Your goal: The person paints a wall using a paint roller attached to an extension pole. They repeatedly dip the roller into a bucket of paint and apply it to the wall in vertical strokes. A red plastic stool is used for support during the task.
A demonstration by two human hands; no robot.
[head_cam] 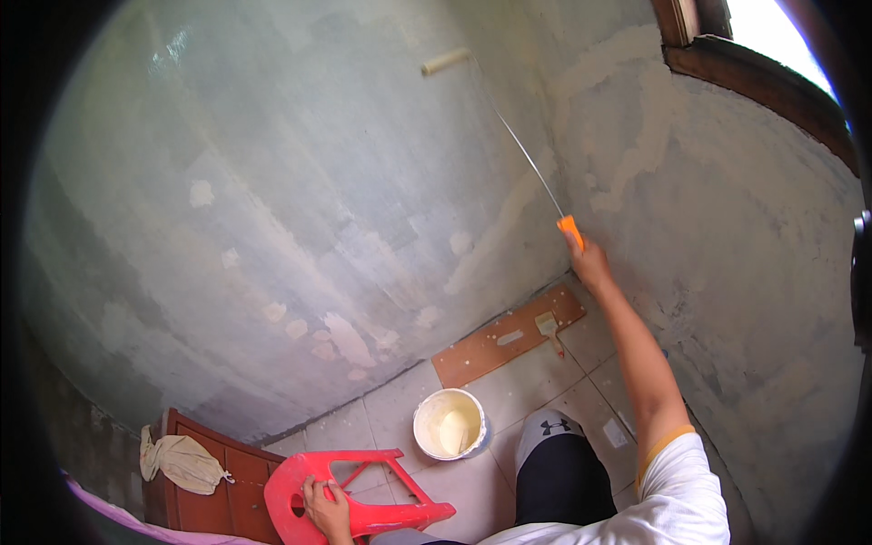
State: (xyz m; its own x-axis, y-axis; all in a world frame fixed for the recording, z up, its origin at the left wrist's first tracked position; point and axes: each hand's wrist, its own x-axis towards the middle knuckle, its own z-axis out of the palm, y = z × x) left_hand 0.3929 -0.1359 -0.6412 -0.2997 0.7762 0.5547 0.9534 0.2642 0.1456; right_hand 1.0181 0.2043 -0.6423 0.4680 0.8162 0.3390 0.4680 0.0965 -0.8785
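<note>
My right hand (591,262) reaches forward, closed around the orange handle of a long paint roller (571,231). The thin metal rod runs up to a pale roller sleeve (446,62), which appears to lie against the grey-green wall (327,170). Low on the left, my left hand (328,507) holds the seat edge of a red plastic stool (289,470), its fingers over the seat near the hole. A white bucket (420,409) with cream-coloured paint inside stands on the floor between the stool and my knee.
A flat brush (548,327) lies partly on a paint-spotted brown board (477,347) along the wall base. A cloth bag (184,463) lies on reddish-brown wooden furniture (225,501). A wooden window frame (756,82) is at upper right. The floor is tiled (477,484).
</note>
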